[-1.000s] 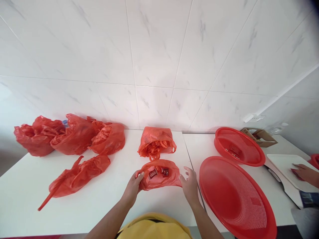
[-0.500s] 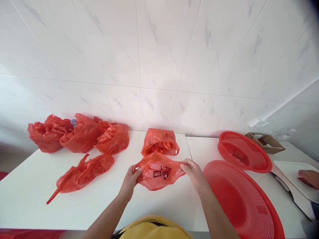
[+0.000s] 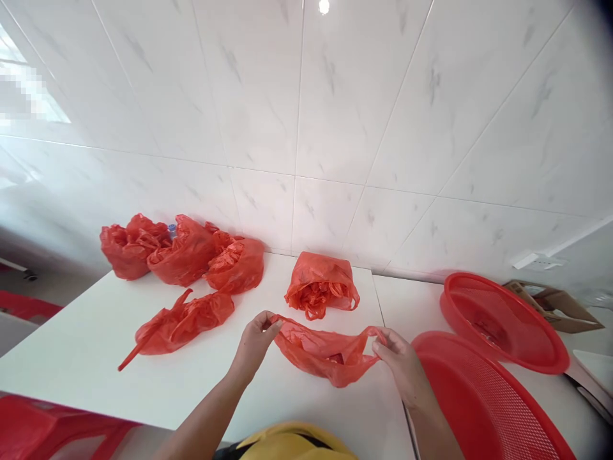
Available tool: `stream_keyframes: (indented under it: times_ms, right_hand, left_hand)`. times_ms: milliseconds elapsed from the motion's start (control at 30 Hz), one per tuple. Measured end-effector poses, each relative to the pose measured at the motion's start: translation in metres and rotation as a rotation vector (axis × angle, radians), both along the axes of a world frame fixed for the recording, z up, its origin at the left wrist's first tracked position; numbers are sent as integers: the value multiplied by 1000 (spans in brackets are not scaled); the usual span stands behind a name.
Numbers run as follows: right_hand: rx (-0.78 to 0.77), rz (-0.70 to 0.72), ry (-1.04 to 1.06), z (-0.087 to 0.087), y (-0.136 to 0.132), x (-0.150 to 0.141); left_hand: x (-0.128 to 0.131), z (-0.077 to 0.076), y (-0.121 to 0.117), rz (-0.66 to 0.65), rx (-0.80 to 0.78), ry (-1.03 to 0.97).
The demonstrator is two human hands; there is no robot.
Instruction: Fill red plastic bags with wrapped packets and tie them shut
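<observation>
A thin red plastic bag (image 3: 325, 352) hangs stretched between my two hands just above the white table (image 3: 86, 345). My left hand (image 3: 255, 343) pinches its left handle, fingers closed. At the bag's right end, my right hand (image 3: 401, 361) grips the other handle, also closed. The bag sags in the middle; something dark shows faintly inside it. Straight behind it sits another red bag (image 3: 322, 289), open-topped and stuffed with crumpled red plastic.
Three full red bags (image 3: 184, 255) cluster at the back left, and a flatter tied one (image 3: 184, 319) lies in front of them. Two large red mesh baskets (image 3: 502, 322) (image 3: 488, 409) occupy the right side. A cardboard box (image 3: 555, 303) stands beyond them.
My hands have drawn apart, stretching the bag wide and low. The small red packets seen inside earlier are now hidden. The view has swung left, and the other person's hand has left it.
</observation>
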State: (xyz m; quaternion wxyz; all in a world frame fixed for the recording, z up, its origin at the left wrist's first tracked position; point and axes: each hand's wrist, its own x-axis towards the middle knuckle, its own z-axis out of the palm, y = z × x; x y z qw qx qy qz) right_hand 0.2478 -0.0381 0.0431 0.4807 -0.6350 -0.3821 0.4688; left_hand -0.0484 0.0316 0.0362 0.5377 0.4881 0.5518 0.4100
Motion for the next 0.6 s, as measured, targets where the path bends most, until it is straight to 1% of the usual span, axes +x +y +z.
stream_keyframes:
  times_ms: [100,200,233,300,367,400,467,533,600]
  right_hand:
    - [-54,-69,-65,-11,-11,8]
    - [-54,-167,-137,-15,-19,15]
    - [-28,-185,-117,-14,-19,17]
    - [42,-194,-3,-13,-18,20]
    - [108,-194,126,-14,-14,21]
    - [131,-200,162,-17,-12,21]
    - [140,-200,181,-26,-9,19]
    - [110,-166,162,-38,-11,17]
    - [73,-110,129,-53,-16,16]
  left_hand:
    - [0,15,-3,-53,40,94]
    - [0,31,-7,-151,120,122]
    - [0,37,-8,-206,156,116]
    - [-2,47,-9,-332,211,86]
    - [-4,52,-7,-425,242,61]
    - [-6,52,-5,-452,255,65]
    - [-9,46,-3,-475,254,115]
    - [-15,33,-1,-493,181,192]
    - [-23,17,-2,-524,64,262]
